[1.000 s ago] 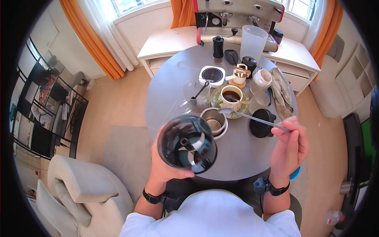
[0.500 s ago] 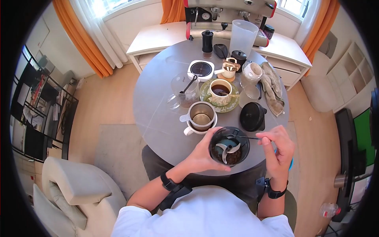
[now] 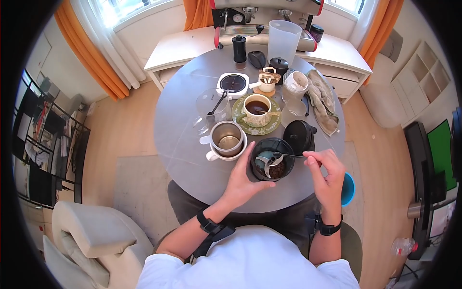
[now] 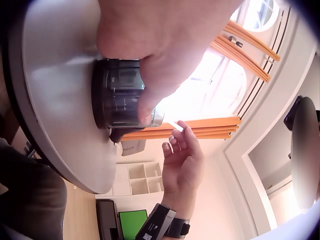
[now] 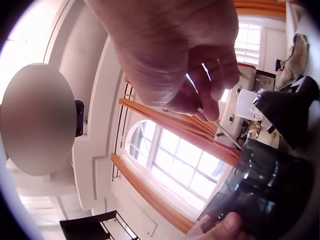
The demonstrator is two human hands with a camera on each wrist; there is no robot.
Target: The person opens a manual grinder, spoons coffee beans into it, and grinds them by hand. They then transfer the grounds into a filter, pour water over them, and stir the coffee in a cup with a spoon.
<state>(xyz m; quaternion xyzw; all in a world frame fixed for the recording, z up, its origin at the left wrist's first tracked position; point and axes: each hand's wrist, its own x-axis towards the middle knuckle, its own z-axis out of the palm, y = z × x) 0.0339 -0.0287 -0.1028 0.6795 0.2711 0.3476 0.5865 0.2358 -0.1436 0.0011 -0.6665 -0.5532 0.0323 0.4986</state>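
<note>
We find the dark see-through jar [image 3: 288, 166] near the front edge of the round table [image 3: 192, 178], just beside a black lidded piece [image 3: 298, 136] and to the right of a metal cup [image 3: 227, 137] nested in a white mug [image 3: 223, 157]. The left hand [image 3: 243, 182] is partly open around the jar, thumb and fingers spread to the wall's curve, and grips it. The right hand [image 3: 329, 180] is nearly closed, pinching the thin handle of a spoon [image 3: 291, 155] between thumb and fingers; the spoon reaches over the jar's rim. We judge the jar rigid, moderately light and rather slippery on its smooth wall, possibly brittle if knocked; it is best held low around the outside, clear of the metal blades [image 3: 262, 160]. The spoon appears light and stiff, and is best pinched towards the handle's end, where it can be angled around the hub. The head view alone shows the blades and the brown pieces [image 3: 277, 171] lying beneath them. The left wrist view adds what that view cannot: the jar stands upright, its base on the tabletop, with the thumb flat against its side. The right wrist view is dim around the jar, and we cannot say with confidence whether the spoon's tip touches the contents.
</note>
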